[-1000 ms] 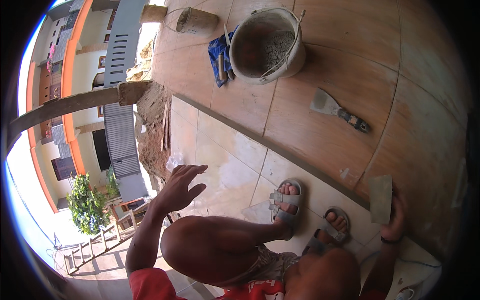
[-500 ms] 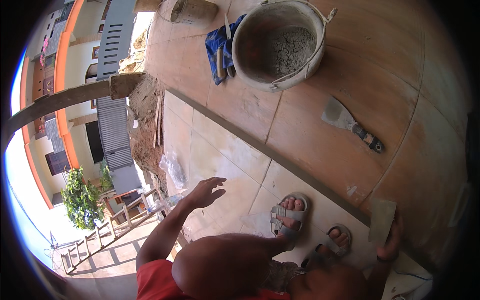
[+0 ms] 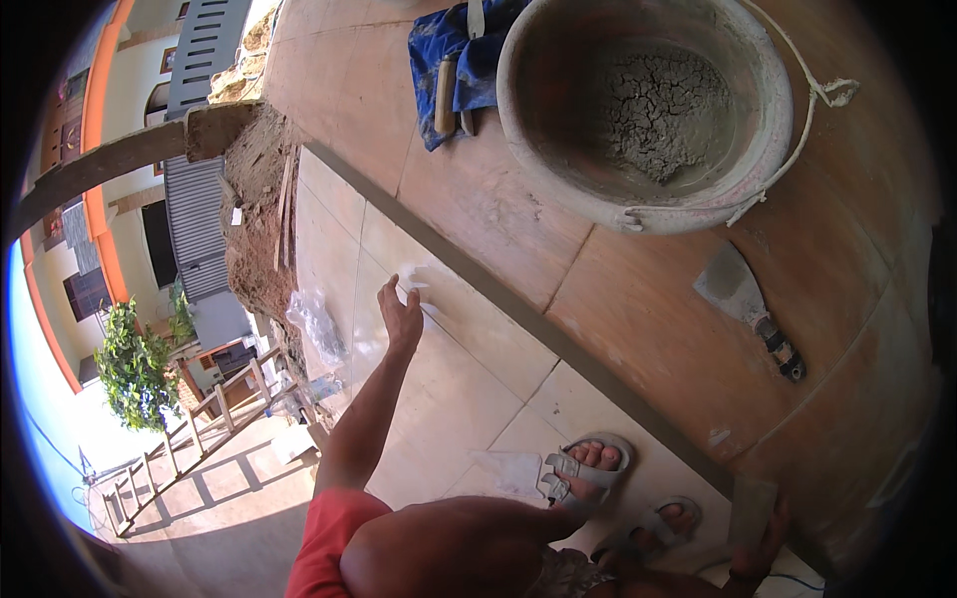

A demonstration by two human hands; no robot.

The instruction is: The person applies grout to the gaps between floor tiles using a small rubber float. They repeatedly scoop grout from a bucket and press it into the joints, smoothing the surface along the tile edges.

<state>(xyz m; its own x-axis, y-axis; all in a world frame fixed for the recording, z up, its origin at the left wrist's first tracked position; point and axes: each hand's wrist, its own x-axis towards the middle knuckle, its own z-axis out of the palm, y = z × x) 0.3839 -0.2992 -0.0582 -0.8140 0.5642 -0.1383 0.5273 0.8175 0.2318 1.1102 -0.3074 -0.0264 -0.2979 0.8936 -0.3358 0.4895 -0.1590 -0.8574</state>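
My left hand [image 3: 402,319] is held out over the pale tiles [image 3: 469,399], fingers apart and holding nothing. My right hand [image 3: 766,543], low at the right, grips a flat grey plate [image 3: 750,503] near the step edge. A large bucket [image 3: 528,149] with cracked grey mix [image 3: 663,120] inside stands on the orange tiles, its rope handle hanging over the rim. A putty knife [image 3: 728,284] lies below it. Beside the bucket, a blue cloth [image 3: 424,70] carries a wooden-handled tool [image 3: 446,95] and another pale blade. My sandalled feet are on the lower tiles.
The raised step edge [image 3: 449,249] runs diagonally through the view. To the left are soil [image 3: 259,189] with thin wood strips, crumpled plastic [image 3: 317,329], a board [image 3: 110,159], a wooden ladder [image 3: 174,458], a leafy tree [image 3: 135,369] and a building beyond.
My left hand has reached forward and up over the pale tiles. The view has shifted so the bucket looks larger and the putty knife sits lower. The plate in my right hand has moved down.
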